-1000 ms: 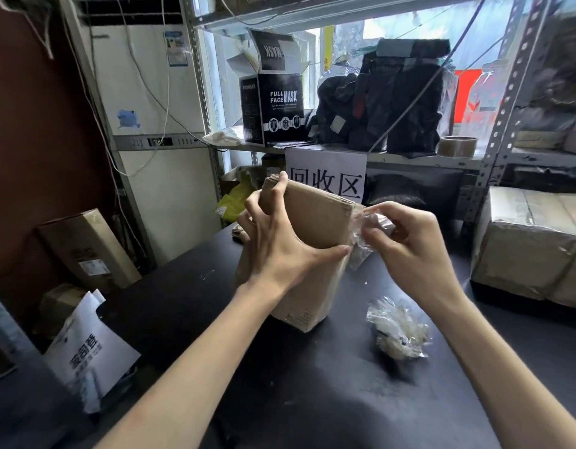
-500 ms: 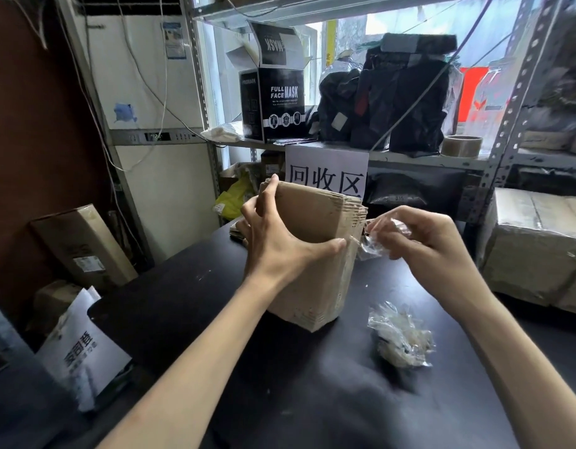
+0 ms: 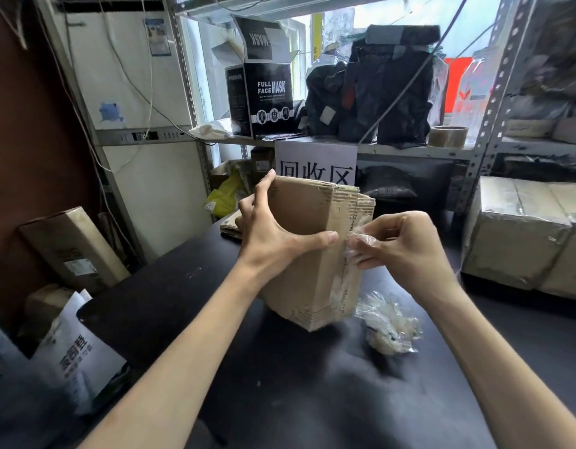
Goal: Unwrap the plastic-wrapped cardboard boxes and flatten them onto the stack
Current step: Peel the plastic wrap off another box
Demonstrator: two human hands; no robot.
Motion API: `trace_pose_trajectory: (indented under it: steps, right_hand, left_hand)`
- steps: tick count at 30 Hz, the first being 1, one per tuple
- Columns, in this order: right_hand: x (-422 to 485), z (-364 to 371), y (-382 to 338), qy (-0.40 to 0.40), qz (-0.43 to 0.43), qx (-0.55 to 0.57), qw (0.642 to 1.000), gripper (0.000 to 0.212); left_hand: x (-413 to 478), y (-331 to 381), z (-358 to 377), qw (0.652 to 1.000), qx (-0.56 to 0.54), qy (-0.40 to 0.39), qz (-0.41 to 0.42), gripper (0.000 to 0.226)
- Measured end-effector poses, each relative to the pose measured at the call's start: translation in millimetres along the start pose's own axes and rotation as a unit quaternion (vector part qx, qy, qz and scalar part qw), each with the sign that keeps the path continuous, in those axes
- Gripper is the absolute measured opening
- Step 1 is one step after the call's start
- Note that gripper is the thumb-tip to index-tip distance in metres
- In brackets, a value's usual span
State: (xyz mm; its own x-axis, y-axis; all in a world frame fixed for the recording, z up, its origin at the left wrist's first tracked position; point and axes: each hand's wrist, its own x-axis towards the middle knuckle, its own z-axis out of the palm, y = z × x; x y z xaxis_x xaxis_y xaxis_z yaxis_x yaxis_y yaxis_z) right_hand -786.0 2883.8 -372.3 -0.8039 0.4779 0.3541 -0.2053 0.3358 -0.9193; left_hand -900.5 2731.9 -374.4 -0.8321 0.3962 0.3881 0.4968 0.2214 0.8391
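A bundle of flattened brown cardboard boxes (image 3: 312, 254) stands on end on the black table (image 3: 280, 384). My left hand (image 3: 273, 234) grips its near face, thumb at the right corner and fingers over the left edge. My right hand (image 3: 400, 247) pinches a strip of clear plastic wrap (image 3: 357, 238) at the bundle's right side. A crumpled wad of clear plastic (image 3: 388, 325) lies on the table just right of the bundle. A low stack of flat cardboard (image 3: 231, 226) lies behind my left hand, mostly hidden.
Large plastic-wrapped cartons (image 3: 523, 234) sit at the right table edge. A metal shelf behind holds a black mask box (image 3: 264, 98), dark bags (image 3: 377, 92) and a tape roll (image 3: 448, 136). A white sign (image 3: 315, 163) hangs from it. Boxes (image 3: 72, 247) lean at left.
My right hand has dropped from the bundle's top right corner to its right side, drawing the plastic wrap down with it. My left hand keeps its grip on the bundle.
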Motion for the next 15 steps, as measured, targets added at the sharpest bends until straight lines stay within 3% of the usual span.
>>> trace_pose_trajectory:
  steps: [4, 8, 11, 15]
  right_hand:
    - [2, -6, -1, 0.055, 0.029, -0.029, 0.998, 0.056]
    - [2, -5, 6, 0.130, -0.066, -0.192, 0.971, 0.036]
    - [-3, 10, 11, 0.167, -0.126, -0.193, 0.959, 0.021]
    - [-3, 25, 20, 0.158, -0.190, -0.171, 0.954, 0.026]
  left_hand:
    - [1, -3, -2, 1.000, 0.001, -0.017, -0.007, 0.140]
    - [2, -4, -1, 1.000, -0.001, -0.019, -0.008, 0.138]
    - [4, -5, -3, 1.000, -0.011, -0.015, -0.022, 0.139]
    - [5, -14, -11, 0.998, -0.044, -0.009, -0.039, 0.139]
